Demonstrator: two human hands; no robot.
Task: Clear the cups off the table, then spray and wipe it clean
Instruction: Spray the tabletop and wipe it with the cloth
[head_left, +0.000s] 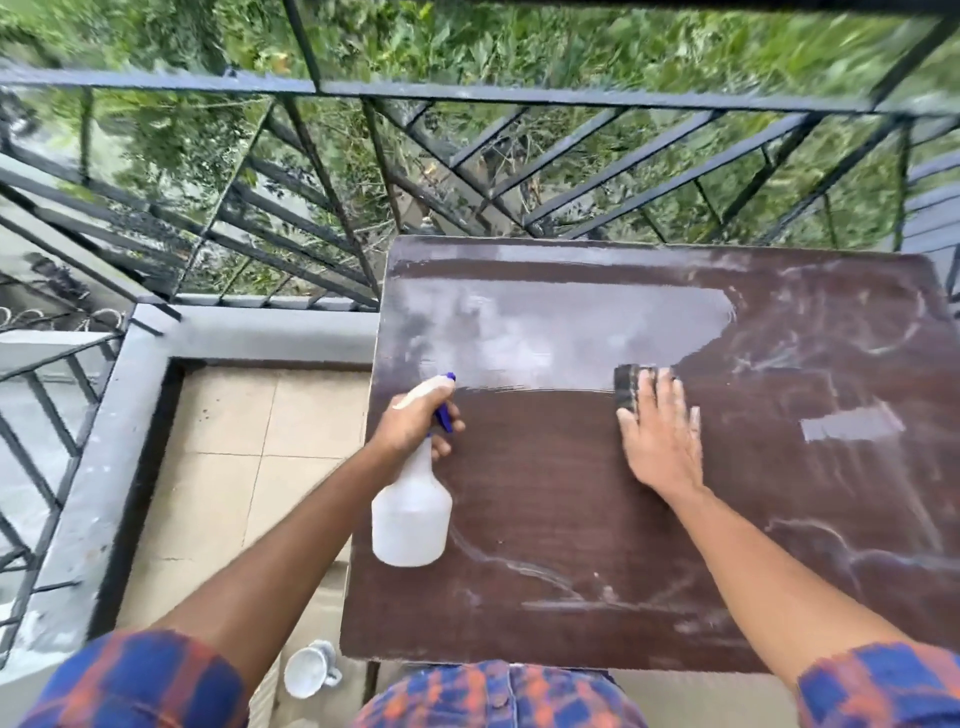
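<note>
The dark brown table (571, 493) fills the right half of the view, with a wet sheen across its far part and pale smears along the near and right sides. My left hand (415, 421) grips the neck of a white spray bottle (413, 514) with a blue trigger, held over the table's left edge. My right hand (660, 436) lies flat with straight fingers on a dark sponge (626, 387) near the table's middle. A white cup (309, 675) stands on the floor below the table's near left corner.
A black metal railing (467, 98) runs behind and to the left of the table, with green foliage beyond it. A grey concrete ledge (260, 332) borders the beige tiled floor (234, 467) on the left.
</note>
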